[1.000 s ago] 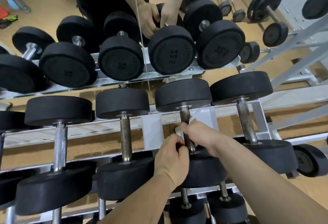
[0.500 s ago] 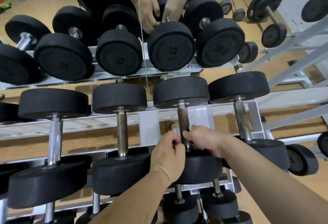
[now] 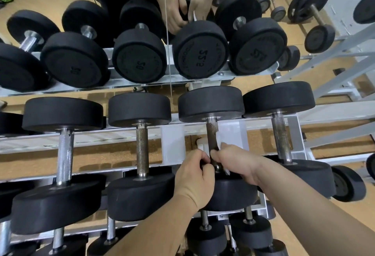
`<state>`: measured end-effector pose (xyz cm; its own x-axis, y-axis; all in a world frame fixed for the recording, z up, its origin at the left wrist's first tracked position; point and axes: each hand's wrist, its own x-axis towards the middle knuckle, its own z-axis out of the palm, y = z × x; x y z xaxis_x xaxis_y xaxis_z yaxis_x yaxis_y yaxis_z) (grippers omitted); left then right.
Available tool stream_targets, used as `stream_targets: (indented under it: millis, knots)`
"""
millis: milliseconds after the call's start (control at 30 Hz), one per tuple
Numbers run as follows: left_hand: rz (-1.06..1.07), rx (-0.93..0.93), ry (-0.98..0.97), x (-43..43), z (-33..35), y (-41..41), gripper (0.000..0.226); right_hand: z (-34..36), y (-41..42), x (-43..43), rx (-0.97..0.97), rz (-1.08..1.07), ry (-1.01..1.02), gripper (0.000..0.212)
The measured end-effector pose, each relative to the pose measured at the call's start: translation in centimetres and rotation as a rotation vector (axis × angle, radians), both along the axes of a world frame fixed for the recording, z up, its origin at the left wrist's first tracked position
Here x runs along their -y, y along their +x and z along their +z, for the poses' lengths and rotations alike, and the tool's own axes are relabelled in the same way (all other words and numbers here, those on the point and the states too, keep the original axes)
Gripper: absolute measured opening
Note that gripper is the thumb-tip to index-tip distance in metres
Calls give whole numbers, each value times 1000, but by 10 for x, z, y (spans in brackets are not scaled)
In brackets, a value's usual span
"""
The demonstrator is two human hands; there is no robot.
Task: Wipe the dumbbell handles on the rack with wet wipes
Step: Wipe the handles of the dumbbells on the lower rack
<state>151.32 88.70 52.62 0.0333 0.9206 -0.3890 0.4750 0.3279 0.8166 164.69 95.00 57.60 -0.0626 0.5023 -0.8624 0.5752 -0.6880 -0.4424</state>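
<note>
On the rack (image 3: 172, 144), at the near end of the third handle (image 3: 212, 132), the left hand (image 3: 193, 176) and right hand (image 3: 237, 163) both curl round the wipe (image 3: 219, 141) wrapped there. Beyond them the handle is bare up to the far head (image 3: 211, 103). Neighbouring dumbbells (image 3: 142, 150) stand apart on either side.

Left hand (image 3: 193, 180) and right hand (image 3: 239, 163) meet at the near end of one handle (image 3: 211, 132), with the wet wipe (image 3: 220, 142) just beyond the right hand. On the rack (image 3: 172, 142), a neighbour dumbbell (image 3: 281, 140) lies right of the hands and two dumbbells (image 3: 142, 148) lie left.
</note>
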Motion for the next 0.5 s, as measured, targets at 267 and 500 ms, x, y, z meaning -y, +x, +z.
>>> stream_targets:
  millis: [267,500]
  knots:
    - [26,21,31,2,0,1,14,-5,-21,-39,-95,-358,189,36]
    - [8,8,41,2,-2,0,27,6,3,-5,-28,-35,7,14]
